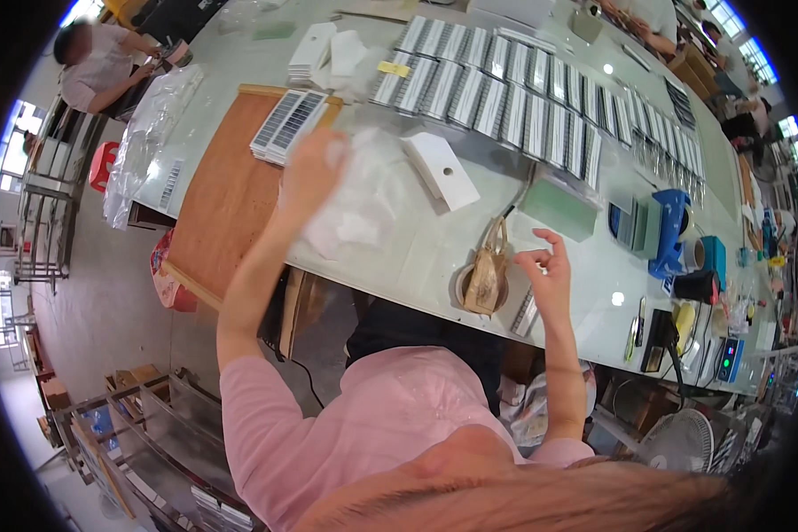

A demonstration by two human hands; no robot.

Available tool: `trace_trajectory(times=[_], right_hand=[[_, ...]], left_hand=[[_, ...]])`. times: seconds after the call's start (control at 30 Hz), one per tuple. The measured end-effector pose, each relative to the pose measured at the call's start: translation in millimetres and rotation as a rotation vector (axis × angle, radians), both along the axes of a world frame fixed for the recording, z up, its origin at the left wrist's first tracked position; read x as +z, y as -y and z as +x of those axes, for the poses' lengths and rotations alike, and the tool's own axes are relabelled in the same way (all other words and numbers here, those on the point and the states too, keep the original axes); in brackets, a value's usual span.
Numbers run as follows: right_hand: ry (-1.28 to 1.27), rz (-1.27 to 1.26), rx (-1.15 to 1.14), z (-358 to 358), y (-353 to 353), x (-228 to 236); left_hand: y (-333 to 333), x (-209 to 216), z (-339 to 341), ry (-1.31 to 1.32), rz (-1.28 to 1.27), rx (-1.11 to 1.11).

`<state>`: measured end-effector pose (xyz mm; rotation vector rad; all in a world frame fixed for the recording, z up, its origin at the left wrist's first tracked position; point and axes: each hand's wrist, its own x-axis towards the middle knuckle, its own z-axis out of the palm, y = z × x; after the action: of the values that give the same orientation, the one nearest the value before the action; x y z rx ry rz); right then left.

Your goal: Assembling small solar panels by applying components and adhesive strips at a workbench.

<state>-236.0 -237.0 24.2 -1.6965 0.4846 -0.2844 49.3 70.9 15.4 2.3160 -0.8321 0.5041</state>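
My left hand [313,173] is smeared by motion, so its fingers are unclear. It hovers beside a stack of flat pieces with dark panels [285,127] on a brown wooden board [222,182]. Thin, crumpled white sheets [359,199] lie just right of that hand. My right hand [548,270] is raised above the table's near edge, fingers curled loosely and apart, with nothing visible between them. Left of it, a tan wrapped bundle with a loop [486,277] rests in a round dish. A ruler [527,313] lies below the right hand.
A white block with a round hole [442,170] lies mid-table. Behind it stand rows of panel stacks [479,84]. Green glass plates [560,206] and a blue tape dispenser [674,235] are to the right. A red stool [105,166] stands left; other people work farther off.
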Motion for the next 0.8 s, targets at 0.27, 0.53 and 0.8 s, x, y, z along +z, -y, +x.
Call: trace_trajectory(times=[0.27,0.53,0.8], right_hand=[[-0.036,-0.081,-0.013,-7.6,-15.3,-22.6],[-0.019,-0.746,-0.118,-14.1,-21.7,-30.4],[0.163,-0.722,0.031,-5.6,-33.1,2.9]], left_hand=[[91.7,-27.1,-136.2,-0.473,0.168,0.047],[84.6,-35.5,-131.4,-0.466,0.07,-0.132],[83.9,-22.6,-150.7,-0.145,-0.175,-0.201]])
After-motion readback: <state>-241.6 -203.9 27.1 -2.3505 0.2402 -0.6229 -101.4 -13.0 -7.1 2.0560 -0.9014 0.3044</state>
